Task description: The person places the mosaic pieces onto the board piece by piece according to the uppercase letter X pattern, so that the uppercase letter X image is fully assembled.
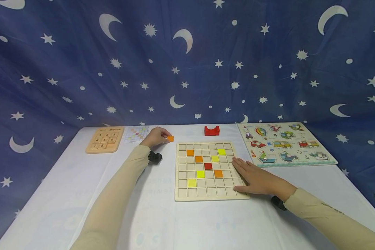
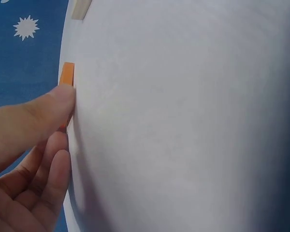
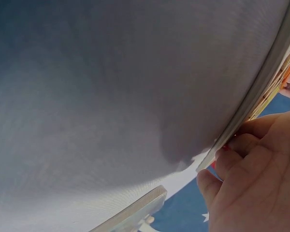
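Between thumb and fingertips my left hand (image 1: 157, 136) pinches an orange square tile (image 1: 170, 138), just off the far left corner of a wooden grid board (image 1: 181, 195). The left wrist view shows the same orange tile (image 2: 67, 72) edge-on, with the thumb over part of it. My right hand (image 1: 253, 177) rests on the board's right edge, fingers straight and spread. On the board lie a dark red tile (image 1: 208, 166), several yellow tiles and 3 orange ones, set along two crossing diagonals. In the right wrist view the right hand (image 3: 261, 169) touches the board's rim (image 3: 251, 99).
Behind the board stands a red notched block (image 1: 211, 131). A number puzzle (image 1: 105, 140) and a printed pattern card (image 1: 135, 134) lie at the far left. To the right is a picture puzzle board (image 1: 287, 144) with vehicles. A starry blue cloth (image 1: 187, 69) hangs behind the table.
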Motion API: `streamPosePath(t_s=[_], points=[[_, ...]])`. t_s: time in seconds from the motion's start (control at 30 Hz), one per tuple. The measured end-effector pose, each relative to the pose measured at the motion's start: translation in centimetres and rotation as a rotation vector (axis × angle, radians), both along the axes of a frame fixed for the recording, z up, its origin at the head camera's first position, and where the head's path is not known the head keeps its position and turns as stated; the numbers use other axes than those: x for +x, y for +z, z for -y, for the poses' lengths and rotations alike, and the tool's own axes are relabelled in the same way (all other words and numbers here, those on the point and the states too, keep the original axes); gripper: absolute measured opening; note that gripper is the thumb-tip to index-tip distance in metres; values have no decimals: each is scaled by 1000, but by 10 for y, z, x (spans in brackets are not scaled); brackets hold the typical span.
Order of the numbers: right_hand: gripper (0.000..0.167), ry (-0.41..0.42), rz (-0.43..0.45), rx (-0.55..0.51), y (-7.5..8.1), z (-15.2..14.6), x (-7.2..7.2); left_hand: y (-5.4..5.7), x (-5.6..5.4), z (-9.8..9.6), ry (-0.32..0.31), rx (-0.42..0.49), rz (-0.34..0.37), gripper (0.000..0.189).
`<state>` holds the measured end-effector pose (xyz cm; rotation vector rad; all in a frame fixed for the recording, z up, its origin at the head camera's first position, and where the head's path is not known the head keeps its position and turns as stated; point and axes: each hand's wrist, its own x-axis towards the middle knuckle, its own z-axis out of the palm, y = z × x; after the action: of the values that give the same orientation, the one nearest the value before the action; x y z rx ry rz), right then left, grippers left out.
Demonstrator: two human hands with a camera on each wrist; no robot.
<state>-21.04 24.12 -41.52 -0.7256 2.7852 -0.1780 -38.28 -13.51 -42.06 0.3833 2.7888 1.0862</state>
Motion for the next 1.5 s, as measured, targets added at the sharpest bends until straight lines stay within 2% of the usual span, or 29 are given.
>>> streamPosePath(t_s=[0.27,0.47,0.73,1.0,1.13,1.33,1.5], points=[[100,-9,8,-5,-1,0,2,-3,0,0,-28,3,-72,25],[99,-11,8,-7,2,0,2,6,9,-8,-41,55,-134,26],[100,7,-2,-5,4,-2,2,20,30,-28,-91,101,-119,29],[103,18,-9,2,4,-5,1,34,59,-51,-180,84,-138,30],[103,31,-25,6,4,-5,0,37,72,-63,-217,84,-140,29],[100,57,-54,24,3,-6,0,39,94,-81,-305,82,-146,27],[97,71,-64,37,5,-6,1,41,109,-96,-356,81,-111,27]])
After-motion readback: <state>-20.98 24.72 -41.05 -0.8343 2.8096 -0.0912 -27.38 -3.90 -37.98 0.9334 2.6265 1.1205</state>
